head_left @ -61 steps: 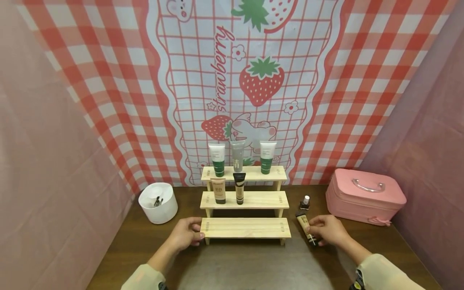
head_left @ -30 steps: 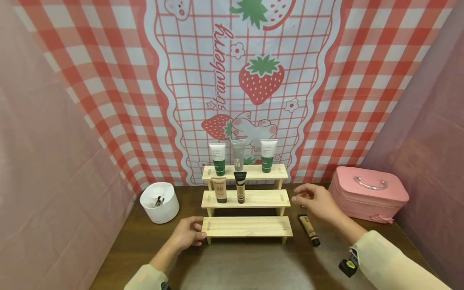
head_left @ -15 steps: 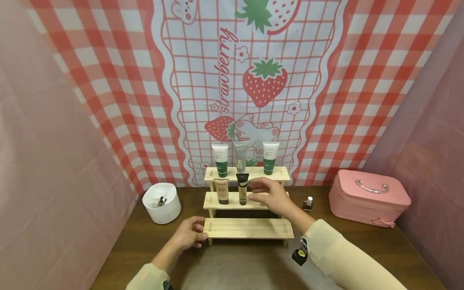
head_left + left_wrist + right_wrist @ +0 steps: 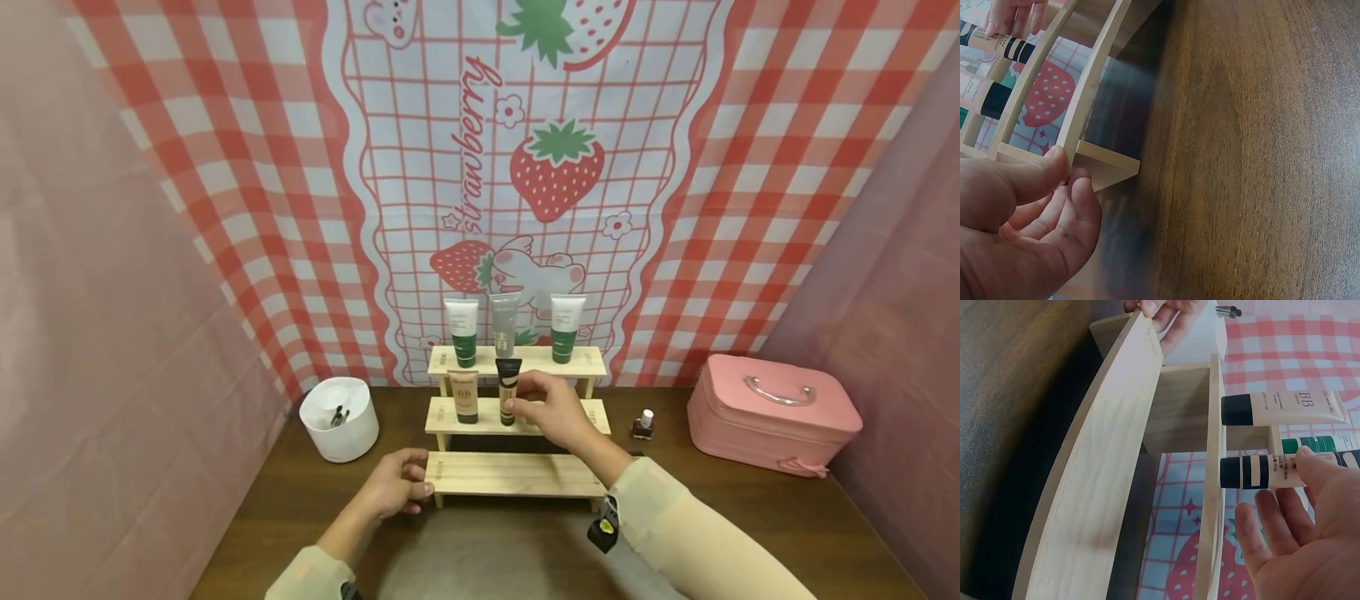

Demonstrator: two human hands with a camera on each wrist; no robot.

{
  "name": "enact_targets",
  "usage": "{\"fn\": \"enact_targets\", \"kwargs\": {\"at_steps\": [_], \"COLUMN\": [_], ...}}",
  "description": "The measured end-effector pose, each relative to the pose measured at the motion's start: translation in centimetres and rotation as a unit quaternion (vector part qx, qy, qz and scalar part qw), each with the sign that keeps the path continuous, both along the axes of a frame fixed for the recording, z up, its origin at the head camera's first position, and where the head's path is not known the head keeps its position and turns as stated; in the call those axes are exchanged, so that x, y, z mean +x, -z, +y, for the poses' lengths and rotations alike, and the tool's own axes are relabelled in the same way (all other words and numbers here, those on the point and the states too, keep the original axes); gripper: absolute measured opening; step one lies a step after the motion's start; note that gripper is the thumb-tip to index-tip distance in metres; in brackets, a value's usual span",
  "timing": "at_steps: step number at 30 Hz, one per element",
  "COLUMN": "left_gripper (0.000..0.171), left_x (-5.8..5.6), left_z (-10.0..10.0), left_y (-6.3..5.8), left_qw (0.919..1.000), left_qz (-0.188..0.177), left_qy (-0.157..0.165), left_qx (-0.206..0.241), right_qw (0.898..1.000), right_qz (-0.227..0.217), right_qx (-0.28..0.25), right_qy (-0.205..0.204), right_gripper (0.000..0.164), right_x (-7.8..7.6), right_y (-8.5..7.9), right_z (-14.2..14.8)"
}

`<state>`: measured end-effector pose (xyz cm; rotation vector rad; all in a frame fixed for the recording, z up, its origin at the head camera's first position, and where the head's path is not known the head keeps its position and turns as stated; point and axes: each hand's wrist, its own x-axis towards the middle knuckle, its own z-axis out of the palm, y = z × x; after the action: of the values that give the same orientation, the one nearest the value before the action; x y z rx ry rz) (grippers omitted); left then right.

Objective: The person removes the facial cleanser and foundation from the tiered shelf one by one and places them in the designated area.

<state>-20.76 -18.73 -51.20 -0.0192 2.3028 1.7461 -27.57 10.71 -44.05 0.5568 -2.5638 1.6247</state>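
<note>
A three-step wooden display rack [image 4: 517, 473] stands on the table. My left hand [image 4: 388, 485] pinches the left end of its lowest step between thumb and fingers, as the left wrist view shows closely. On the middle step my right hand [image 4: 557, 410] pinches a slim black-and-beige cosmetic tube [image 4: 507, 385], thumb on its front; the tube is upright with its dark cap [image 4: 1234, 473] right at the board. To its left stands a beige BB cream tube [image 4: 466, 396]. Behind, on the top step, are two white-and-green tubes [image 4: 465, 333] [image 4: 565, 329] and a grey tube [image 4: 504, 325].
At left is a white round container [image 4: 339, 425] with brushes inside. A small nail polish bottle [image 4: 643, 425] and a pink case [image 4: 772, 417] with a metal handle stand at right. My right sleeve [image 4: 690, 525] mostly hides another tube lying on the table. A checked strawberry cloth [image 4: 558, 175] hangs behind.
My right hand let go of the tube lying on the table at right, moved left to the middle step, and now pinches the black-and-beige tube. My left hand stays on the rack.
</note>
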Motion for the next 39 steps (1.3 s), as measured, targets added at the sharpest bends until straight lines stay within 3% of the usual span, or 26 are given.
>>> {"fn": "enact_targets", "kwargs": {"at_steps": [8, 12, 16, 21, 26, 32, 36, 39], "left_gripper": [0.06, 0.06, 0.061, 0.061, 0.061, 0.059, 0.058, 0.059], "left_x": [0.1, 0.2, 0.2, 0.1, 0.1, 0.2, -0.3, -0.8], "left_z": [0.1, 0.1, 0.1, 0.1, 0.1, 0.1, 0.3, 0.5], "left_y": [0.0, 0.0, 0.1, 0.1, 0.1, 0.3, 0.1, -0.1], "left_qw": [1.0, 1.0, 1.0, 1.0, 1.0, 0.9996, 0.9992, 0.9992], "left_qz": [-0.002, -0.003, -0.003, -0.003, -0.005, -0.016, -0.022, -0.023], "left_qy": [0.0, 0.0, 0.002, 0.002, 0.002, -0.01, -0.015, -0.016], "left_qx": [0.002, 0.001, 0.0, -0.001, -0.006, -0.023, -0.031, -0.029], "right_qw": [1.0, 1.0, 0.998, 0.993, 0.987, 0.983, 0.977, 0.972], "right_qz": [-0.002, 0.012, 0.018, 0.024, 0.012, -0.059, -0.126, -0.143], "right_qx": [-0.011, 0.0, 0.047, 0.098, 0.13, 0.148, 0.147, 0.164], "right_qy": [-0.001, -0.003, 0.021, 0.066, 0.091, 0.09, 0.086, 0.091], "right_gripper": [0.035, 0.034, 0.037, 0.037, 0.035, 0.033, 0.039, 0.04], "right_x": [0.8, 1.8, 3.1, 4.5, 6.5, 8.3, 8.5, 8.3], "right_y": [-0.9, -1.8, -1.8, 0.0, 2.8, 6.1, 6.9, 7.0], "right_z": [2.7, 5.9, 10.4, 16.3, 20.9, 24.1, 25.2, 25.6]}}
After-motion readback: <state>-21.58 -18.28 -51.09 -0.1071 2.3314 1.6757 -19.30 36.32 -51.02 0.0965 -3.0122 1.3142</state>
